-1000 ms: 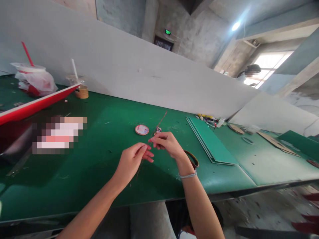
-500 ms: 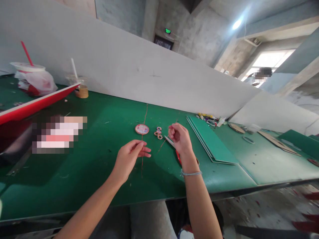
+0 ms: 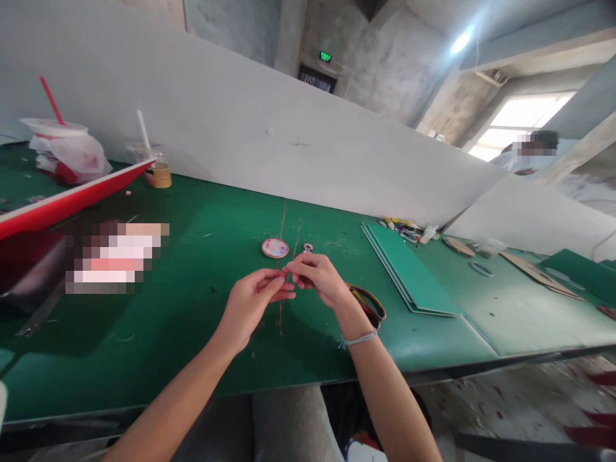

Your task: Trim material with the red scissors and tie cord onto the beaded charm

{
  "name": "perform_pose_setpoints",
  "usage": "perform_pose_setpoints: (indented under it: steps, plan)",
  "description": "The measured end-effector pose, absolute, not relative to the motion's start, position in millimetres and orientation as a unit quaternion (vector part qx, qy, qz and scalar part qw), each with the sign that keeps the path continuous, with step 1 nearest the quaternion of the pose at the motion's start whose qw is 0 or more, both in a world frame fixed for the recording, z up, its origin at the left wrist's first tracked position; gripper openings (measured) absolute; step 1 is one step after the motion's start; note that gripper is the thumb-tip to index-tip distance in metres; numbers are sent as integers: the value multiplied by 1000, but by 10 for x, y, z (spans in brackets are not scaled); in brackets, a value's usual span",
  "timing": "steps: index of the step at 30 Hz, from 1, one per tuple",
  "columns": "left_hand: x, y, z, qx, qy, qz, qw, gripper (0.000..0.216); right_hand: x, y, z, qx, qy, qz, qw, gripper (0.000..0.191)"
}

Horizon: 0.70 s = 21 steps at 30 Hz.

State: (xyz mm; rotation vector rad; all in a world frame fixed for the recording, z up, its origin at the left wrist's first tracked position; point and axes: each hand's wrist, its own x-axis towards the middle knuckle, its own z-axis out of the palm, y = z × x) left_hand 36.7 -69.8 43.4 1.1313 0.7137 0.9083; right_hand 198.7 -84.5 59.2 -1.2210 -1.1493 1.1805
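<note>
My left hand (image 3: 255,296) pinches a thin reddish-brown cord (image 3: 282,314) between thumb and index finger, its other fingers stretched out. Just beyond it lies a small oval plaque (image 3: 275,248) with a pale printed face and a reddish rim, and the cord runs on past its far side. Close against the left fingertips, my right hand (image 3: 315,277) pinches a second length of cord (image 3: 297,234), which points away from me. A small beaded flower (image 3: 308,248) shows behind the right hand. Scissors with red and yellow-lined handles (image 3: 369,307) lie partly under the right forearm.
Green boards (image 3: 409,273) are stacked to the right, with pens and small tools (image 3: 404,226) behind. A wrapped cup (image 3: 67,151), a second cup (image 3: 156,170) and a red-edged tray (image 3: 81,197) stand left. A grey partition (image 3: 231,128) borders the green table (image 3: 168,359); a person is beyond it.
My right hand has swung left with its cord, from above the scissors to the left fingertips, now covering some beaded flowers. The left hand has barely moved. The person beyond has shifted right.
</note>
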Motion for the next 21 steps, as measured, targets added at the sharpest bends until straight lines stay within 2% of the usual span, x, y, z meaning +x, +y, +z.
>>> perform_pose_setpoints:
  steps: [17, 21]
  plan:
    - [355, -727, 466, 601, 308, 329, 660, 23, 1985, -848, 613, -516, -504, 469, 510, 22]
    - [360, -744, 468, 596, 286, 292, 692, 20, 2017, -865, 622, -503, -492, 489, 516, 24]
